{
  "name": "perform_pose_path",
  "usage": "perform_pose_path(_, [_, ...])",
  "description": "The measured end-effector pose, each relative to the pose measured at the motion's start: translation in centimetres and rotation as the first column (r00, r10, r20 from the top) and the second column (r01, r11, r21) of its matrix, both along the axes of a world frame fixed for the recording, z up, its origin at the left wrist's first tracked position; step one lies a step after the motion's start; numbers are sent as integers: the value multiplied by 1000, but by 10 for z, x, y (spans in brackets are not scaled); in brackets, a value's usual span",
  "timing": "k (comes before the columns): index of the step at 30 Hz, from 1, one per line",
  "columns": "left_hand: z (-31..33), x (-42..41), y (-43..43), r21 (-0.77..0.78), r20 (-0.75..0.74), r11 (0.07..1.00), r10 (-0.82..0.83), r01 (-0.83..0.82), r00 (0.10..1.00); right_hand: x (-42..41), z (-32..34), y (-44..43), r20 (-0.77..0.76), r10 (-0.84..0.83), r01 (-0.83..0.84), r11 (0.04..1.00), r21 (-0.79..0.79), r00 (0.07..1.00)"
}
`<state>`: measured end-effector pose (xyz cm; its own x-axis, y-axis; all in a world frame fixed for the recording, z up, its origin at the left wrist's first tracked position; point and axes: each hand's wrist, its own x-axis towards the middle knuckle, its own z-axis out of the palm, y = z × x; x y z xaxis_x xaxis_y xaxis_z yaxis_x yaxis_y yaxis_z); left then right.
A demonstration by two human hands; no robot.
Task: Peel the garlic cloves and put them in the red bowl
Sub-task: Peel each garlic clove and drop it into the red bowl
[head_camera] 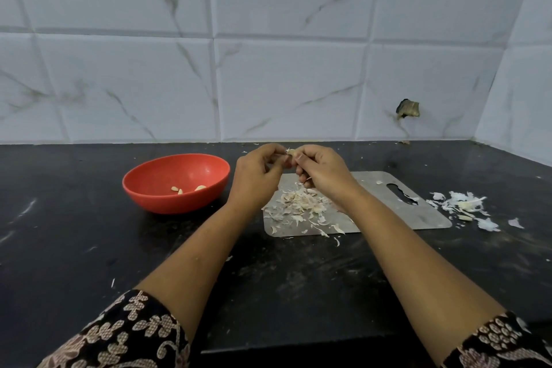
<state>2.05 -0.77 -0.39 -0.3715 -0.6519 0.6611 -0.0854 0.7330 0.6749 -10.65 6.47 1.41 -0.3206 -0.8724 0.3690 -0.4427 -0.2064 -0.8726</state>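
Note:
Both hands meet above the far end of a steel cutting board (424,215). A small garlic clove (291,152) with papery skin shows between the fingertips; my left hand (258,172) and my right hand (321,170) both pinch it. Under the hands a heap of peeled garlic skins (301,203) covers the board's left half. To the left stands the red bowl (149,188) with a few peeled cloves (179,190) lying in its bottom.
A second heap of white garlic skins and clove bits (461,206) lies on the black counter (89,248) right of the board. The tiled wall rises close behind, with a corner at the far right. Stray skin flakes dot the counter.

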Motion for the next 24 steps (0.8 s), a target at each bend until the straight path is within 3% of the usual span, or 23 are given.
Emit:
perform_pose_path(3, [3,0,2,-57,84,998,11,-6,996,3,0,0,-210,-77,64,995,-71,975])
perform_pose_path(7, [1,0,3,-146,185,989,60,-33,981,2,0,0,-234,-101,80,992,-99,967])
perform_pose_path(10, [0,-1,3,-159,187,986,76,-46,979,1,0,0,-347,-111,74,990,-119,931])
perform_pose_path(16, [0,-3,7,-85,152,996,51,-38,987,1,2,0,-419,-84,46,994,-101,904])
perform_pose_path(20, [0,-4,6,-33,112,999,35,-32,993,2,1,0,-360,-30,21,999,-29,932])
perform_pose_path(24, [0,-7,5,74,9,997,-15,14,1000,4,0,1,-58,43,-42,999,21,997])
